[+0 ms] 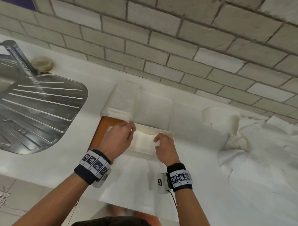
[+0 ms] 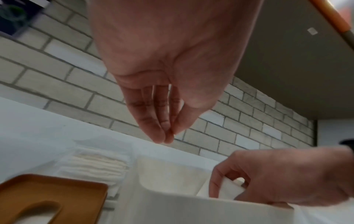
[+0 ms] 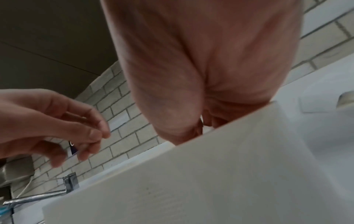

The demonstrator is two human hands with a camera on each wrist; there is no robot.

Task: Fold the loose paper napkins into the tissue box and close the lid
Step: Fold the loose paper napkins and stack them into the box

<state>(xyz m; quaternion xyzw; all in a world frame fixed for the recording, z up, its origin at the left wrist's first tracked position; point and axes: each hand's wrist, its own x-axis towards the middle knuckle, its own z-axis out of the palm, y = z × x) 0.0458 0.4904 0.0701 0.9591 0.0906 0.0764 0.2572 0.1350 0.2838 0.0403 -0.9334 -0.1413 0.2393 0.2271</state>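
The white tissue box (image 1: 170, 134) stands open on the counter, and its brown lid (image 1: 100, 128) lies against its left end. My right hand (image 1: 158, 142) reaches into the box, fingers and thumb pinching a folded white napkin (image 2: 227, 190). My left hand (image 1: 131, 127) hovers above the box's left end, fingers nearly straight, thumb close to the fingertips (image 2: 162, 136), nothing held. A flat napkin sheet (image 1: 134, 183) lies on the counter in front of the box, under my wrists. The box wall (image 3: 210, 181) fills the right wrist view.
A stack of folded napkins (image 1: 121, 98) lies behind the box, and a white tray-like piece (image 1: 155, 106) beside it. A paper roll (image 1: 219, 117) and a heap of loose napkins (image 1: 255, 150) lie to the right. A steel sink drainboard (image 1: 35, 109) and tap (image 1: 20, 57) are at left.
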